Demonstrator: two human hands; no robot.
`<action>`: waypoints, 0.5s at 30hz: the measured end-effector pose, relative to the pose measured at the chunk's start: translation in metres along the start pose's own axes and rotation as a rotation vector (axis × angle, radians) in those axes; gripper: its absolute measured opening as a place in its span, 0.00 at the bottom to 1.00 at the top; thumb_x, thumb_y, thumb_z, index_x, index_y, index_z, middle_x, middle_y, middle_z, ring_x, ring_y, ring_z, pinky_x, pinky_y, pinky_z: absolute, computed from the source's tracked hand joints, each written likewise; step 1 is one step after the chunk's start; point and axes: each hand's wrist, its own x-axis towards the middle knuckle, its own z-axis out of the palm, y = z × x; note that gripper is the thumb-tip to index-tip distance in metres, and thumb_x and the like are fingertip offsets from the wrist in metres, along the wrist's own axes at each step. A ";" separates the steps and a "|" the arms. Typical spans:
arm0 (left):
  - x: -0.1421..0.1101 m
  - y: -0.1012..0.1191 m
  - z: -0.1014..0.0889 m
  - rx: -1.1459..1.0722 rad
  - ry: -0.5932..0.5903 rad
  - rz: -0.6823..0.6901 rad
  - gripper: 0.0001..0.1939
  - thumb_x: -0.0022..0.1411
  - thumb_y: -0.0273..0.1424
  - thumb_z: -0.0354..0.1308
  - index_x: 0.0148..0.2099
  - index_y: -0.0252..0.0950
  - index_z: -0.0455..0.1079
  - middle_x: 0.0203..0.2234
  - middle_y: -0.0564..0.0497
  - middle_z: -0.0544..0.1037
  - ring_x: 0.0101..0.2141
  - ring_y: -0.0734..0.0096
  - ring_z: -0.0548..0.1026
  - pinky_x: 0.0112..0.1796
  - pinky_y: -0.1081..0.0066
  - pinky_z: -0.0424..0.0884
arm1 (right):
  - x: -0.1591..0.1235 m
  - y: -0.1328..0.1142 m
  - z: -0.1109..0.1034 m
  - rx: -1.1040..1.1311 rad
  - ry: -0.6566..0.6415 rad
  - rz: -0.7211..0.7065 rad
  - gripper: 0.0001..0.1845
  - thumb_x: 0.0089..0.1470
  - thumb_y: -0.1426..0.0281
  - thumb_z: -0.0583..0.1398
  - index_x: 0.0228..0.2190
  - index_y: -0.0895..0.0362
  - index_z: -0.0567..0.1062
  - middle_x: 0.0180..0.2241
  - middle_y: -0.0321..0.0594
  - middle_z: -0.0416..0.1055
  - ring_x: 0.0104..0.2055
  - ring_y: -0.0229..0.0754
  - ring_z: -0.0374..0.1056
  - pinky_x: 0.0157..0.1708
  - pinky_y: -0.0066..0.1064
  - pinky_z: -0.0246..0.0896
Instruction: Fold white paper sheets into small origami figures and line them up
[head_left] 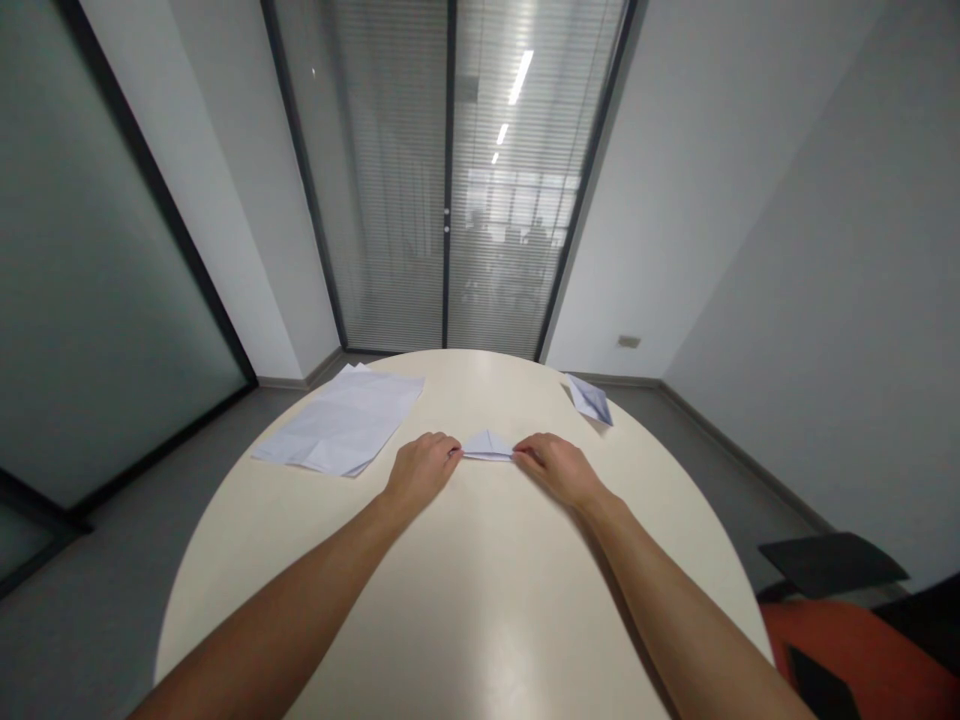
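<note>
A small folded piece of white paper (488,444) with a pointed top lies between my two hands, over the middle of the table. My left hand (425,468) pinches its left corner between thumb and fingers. At the opposite corner, my right hand (559,465) grips the paper in the same way. A crease runs down from the paper's peak, and a narrow band shows along its lower edge. The corners themselves are hidden by my fingertips.
Loose white sheets (341,420) lie stacked unevenly at the table's left. A folded paper piece (590,400) stands near the far right edge of the round cream table (465,620). An orange chair (855,650) sits at the lower right, and a glass partition with blinds (397,200) rises behind.
</note>
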 end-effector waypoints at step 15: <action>0.000 0.003 0.001 -0.131 0.059 -0.074 0.10 0.70 0.32 0.53 0.46 0.42 0.76 0.40 0.52 0.82 0.40 0.67 0.77 0.42 0.70 0.70 | 0.001 -0.003 0.000 -0.010 0.109 0.189 0.17 0.64 0.56 0.55 0.38 0.51 0.80 0.35 0.39 0.80 0.34 0.43 0.73 0.31 0.31 0.60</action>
